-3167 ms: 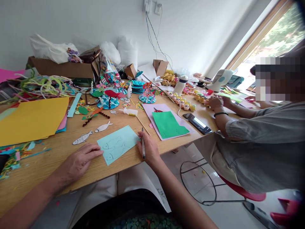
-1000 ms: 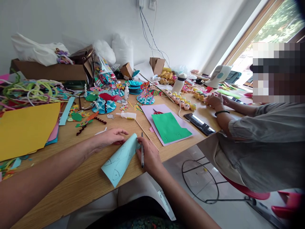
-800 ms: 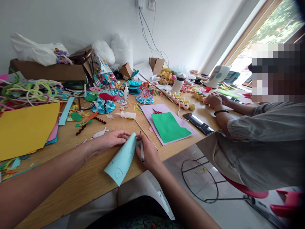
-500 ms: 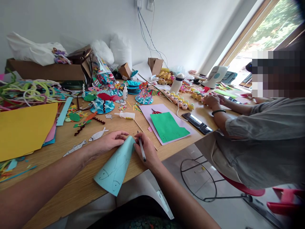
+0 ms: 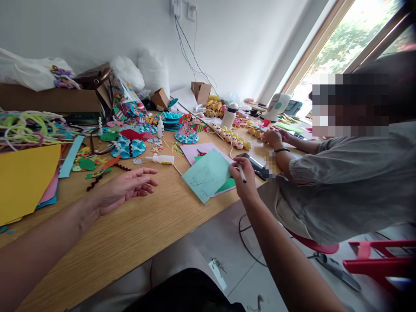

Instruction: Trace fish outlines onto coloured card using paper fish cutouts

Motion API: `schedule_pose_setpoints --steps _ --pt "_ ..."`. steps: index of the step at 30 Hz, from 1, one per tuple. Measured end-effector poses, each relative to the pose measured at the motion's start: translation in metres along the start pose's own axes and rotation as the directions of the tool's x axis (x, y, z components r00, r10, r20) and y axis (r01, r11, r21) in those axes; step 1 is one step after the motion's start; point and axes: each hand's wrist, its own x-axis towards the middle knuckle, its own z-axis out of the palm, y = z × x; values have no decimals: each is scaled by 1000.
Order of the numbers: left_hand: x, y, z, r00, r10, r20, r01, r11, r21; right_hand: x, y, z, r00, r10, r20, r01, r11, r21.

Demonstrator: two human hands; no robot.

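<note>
Now one blue sheet [image 5: 208,174] and one pen [image 5: 242,172] pinched in right grip [image 5: 247,183], left grip [image 5: 121,190] spread.

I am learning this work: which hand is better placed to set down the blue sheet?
Probably the right hand: it holds the blue sheet partly over the green paper. The left hand is open and empty.
</note>
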Motion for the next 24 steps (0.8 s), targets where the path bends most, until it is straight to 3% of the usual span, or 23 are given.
schedule_pose_setpoints --steps 3,7,12,16,20,24 --pt "-7 0 -7 1000 -5 -16 6 999 41 16 32 -16 995 62 -82 -65 997 -32" --pt "-16 -3 -18 997 -9 -75 16 995 97 26 56 -26 988 41 -146 -72 974 -217" --pt "-26 -9 -34 991 -22 -131 35 995 97 26 55 -28 984 8 -176 -78 914 -399" --pt "-32 -11 -45 976 -50 -213 62 997 49 25 55 -26 982 23 -189 -102 901 -422" --pt "-41 -10 -57 944 -56 -326 59 998 -2 24 58 -26 988 11 -155 -82 884 -460" --pt "-55 -4 -79 897 -10 -441 -2 1000 -27 20 52 -30 994 -73 -85 14 837 -547"
